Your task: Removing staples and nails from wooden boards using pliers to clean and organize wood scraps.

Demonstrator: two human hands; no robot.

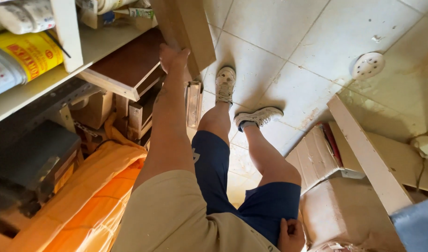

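Head view: left hand [173, 56] grips the lower edge of a tan board [186, 28] tilted against the shelf [41, 84] front. Right hand [291, 234] closed at the shorts, holding nothing discernible. Advisable: support the board's underside, clear of the stacked wooden boxes [130, 70].

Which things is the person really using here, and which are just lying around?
In use:
- left hand, its grip on the flat tan wooden board
- dark brown framed wooden panel, right beside that hand

Just lying about:
- right hand, closed at the hip, nothing visible in it
- round white perforated sanding disc on the floor
- orange cloth
- yellow tube on the shelf
- cardboard box
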